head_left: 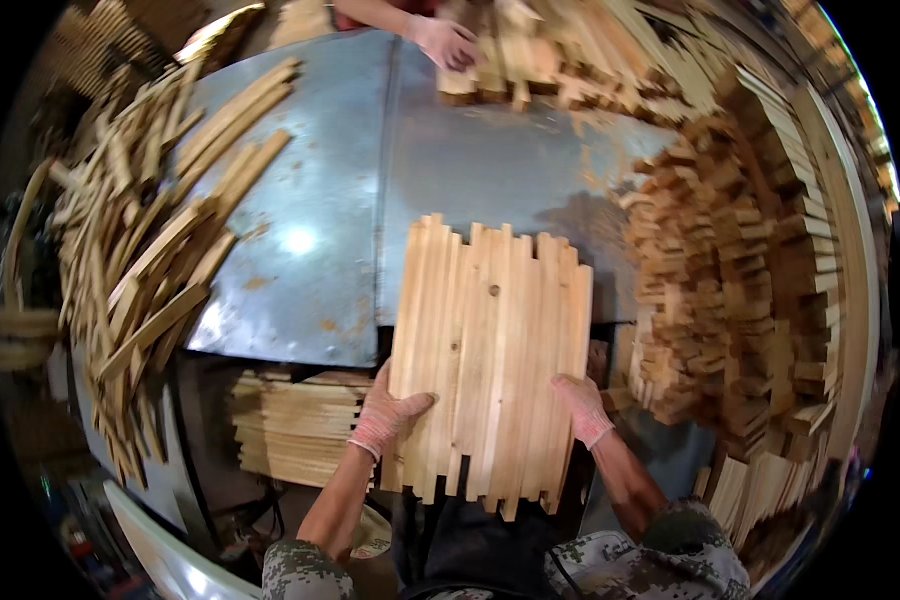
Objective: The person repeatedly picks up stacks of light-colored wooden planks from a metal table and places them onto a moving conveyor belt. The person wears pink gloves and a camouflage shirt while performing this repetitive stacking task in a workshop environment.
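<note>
Squarely between my hands sits a flat row of wooden strips (495,380), just below the middle of my view, toward 5 o'clock. Its long axis runs from 6 o'clock to 12, with the far end leaning slightly toward 1; the strips lie side by side along that line, and their ends are stepped at both the far and near sides. My left hand (390,408), in a pale pinkish glove, holds the row by its 8 o'clock edge, thumb over the top face. My right hand (580,405), gloved alike, grips the 4 o'clock edge, its thumb on top too. The far end overlaps the metal table (315,200) in my view; I can't tell whether it touches. Loose sticks (160,265) lie heaped toward 9 and 10 o'clock, a tall stack of wood (705,270) stands at 3, and near 12 a co-worker's gloved hand (444,42) is beside more boards (560,60).
</note>
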A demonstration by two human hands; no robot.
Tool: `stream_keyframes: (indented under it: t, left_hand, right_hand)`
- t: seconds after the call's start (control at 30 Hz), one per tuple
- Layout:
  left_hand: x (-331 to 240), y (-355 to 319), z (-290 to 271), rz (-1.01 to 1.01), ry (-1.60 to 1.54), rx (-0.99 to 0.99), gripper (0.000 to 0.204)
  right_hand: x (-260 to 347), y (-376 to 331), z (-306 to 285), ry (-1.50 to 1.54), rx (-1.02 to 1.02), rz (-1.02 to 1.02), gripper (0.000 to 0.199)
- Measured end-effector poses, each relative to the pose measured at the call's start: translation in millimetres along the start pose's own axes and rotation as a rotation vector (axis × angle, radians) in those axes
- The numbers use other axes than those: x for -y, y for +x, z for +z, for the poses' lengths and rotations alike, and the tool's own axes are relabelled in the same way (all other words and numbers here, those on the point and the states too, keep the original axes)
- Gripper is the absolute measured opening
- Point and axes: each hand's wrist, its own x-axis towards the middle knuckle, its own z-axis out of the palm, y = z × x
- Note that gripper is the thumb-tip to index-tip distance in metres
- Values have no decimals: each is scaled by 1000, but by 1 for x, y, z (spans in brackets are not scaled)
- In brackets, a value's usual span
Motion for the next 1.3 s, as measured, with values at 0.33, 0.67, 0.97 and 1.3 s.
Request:
stream_keyframes:
  t: [0.33,0.67,0.97,1.3]
  left_hand:
    - [27,-201,-108,393,142,-338,120]
    - [166,-562,-143,642,-259,-857,116]
    - [382,-788,-167,539,-748,-1199,89]
    - [509,-918,-219,198,-428,-1468,100]
  right_hand:
    - [-28,-54,78,-107,527,-234,52]
    - [-92,-351,246,-448,1141,-282,72]
    - [-309,-545,319,-1007,1477,-12,50]
    - [-499,-657,338,-1222,1449,-92,63]
